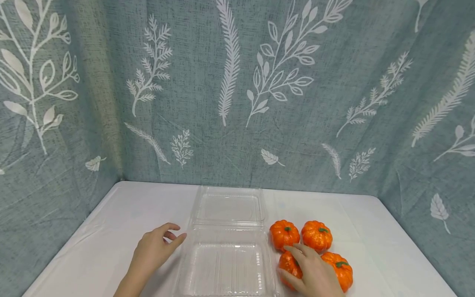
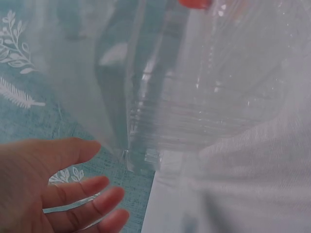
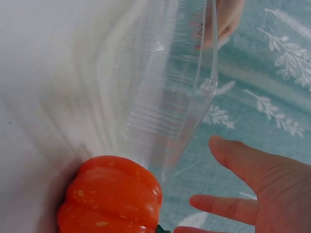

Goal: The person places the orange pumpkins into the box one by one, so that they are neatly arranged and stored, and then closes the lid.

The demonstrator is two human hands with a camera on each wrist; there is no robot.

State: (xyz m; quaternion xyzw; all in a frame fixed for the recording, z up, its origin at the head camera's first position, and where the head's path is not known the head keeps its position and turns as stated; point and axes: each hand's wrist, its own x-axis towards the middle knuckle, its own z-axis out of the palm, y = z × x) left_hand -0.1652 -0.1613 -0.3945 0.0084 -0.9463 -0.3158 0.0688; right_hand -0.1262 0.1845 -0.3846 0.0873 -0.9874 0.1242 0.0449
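picking up the near-left pumpkin (image 1: 289,265), just right of the open clear container (image 1: 226,268), looks like the step in hand; the next move would call for the right hand (image 1: 313,271) to close round it. its thumb and fingers stand apart over the pumpkin, contact unclear. the left hand (image 1: 154,248), fingers parted and loosely bent, holds nothing beside the container.

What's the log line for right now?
left hand: holds nothing, left of box | right hand: at one pumpkin | box: open | pumpkins: four, right of box
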